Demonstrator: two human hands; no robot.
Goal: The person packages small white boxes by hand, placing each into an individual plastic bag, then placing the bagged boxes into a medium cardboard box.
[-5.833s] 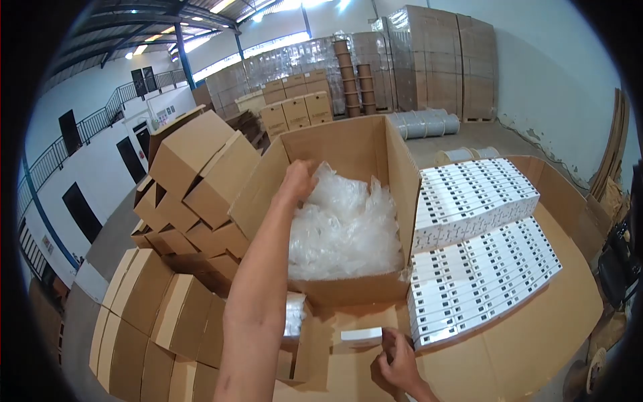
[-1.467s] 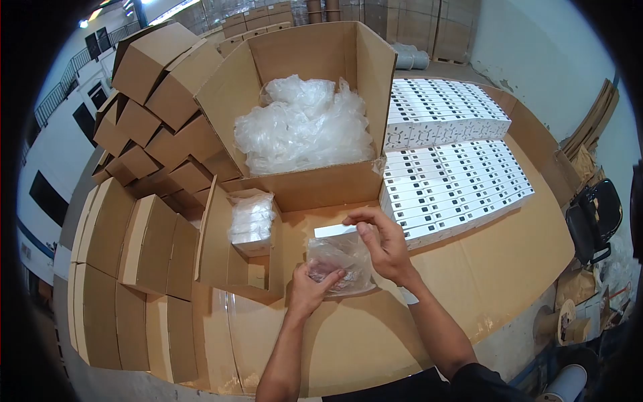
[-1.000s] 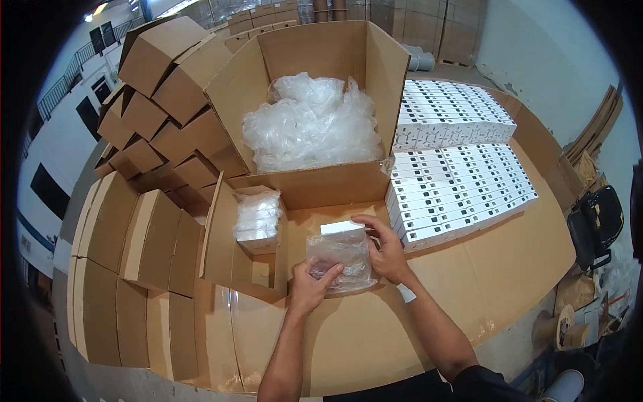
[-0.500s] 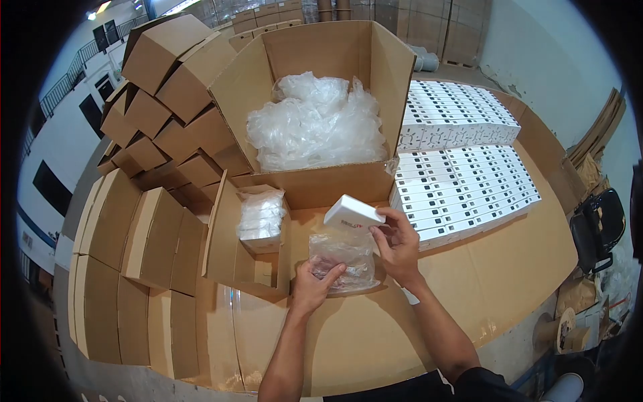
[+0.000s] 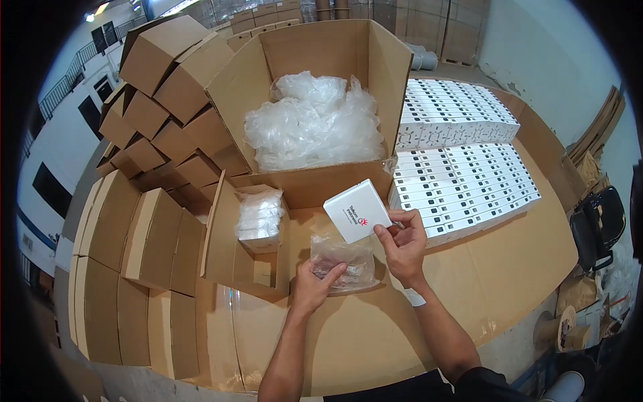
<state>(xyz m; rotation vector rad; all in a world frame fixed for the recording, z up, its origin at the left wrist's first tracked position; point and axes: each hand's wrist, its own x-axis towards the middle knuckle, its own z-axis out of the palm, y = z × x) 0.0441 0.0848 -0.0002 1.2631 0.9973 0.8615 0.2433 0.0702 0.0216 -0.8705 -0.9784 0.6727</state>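
Observation:
My right hand [image 5: 406, 245] pinches the lower right corner of a flat white box [image 5: 355, 209], its printed face with a red mark turned up toward me. Below that box, my left hand [image 5: 316, 284] grips a clear plastic bag [image 5: 355, 264] by its left side, thumb on top. The bag looks crumpled and lies low over the cardboard surface. Left of it stands an open brown carton [image 5: 258, 285], with several bagged white boxes [image 5: 260, 218] lined up in its far part.
A large carton [image 5: 308, 50] full of clear plastic bags [image 5: 315, 124] stands behind. Rows of white boxes [image 5: 469, 191] are stacked at the right. Brown cartons [image 5: 151, 244] pile up at the left. Cardboard [image 5: 495, 288] covers the table.
My right hand has tilted the white box so that its broad printed face shows, where mostly its edge was visible before. My left hand and the plastic bag have hardly moved.

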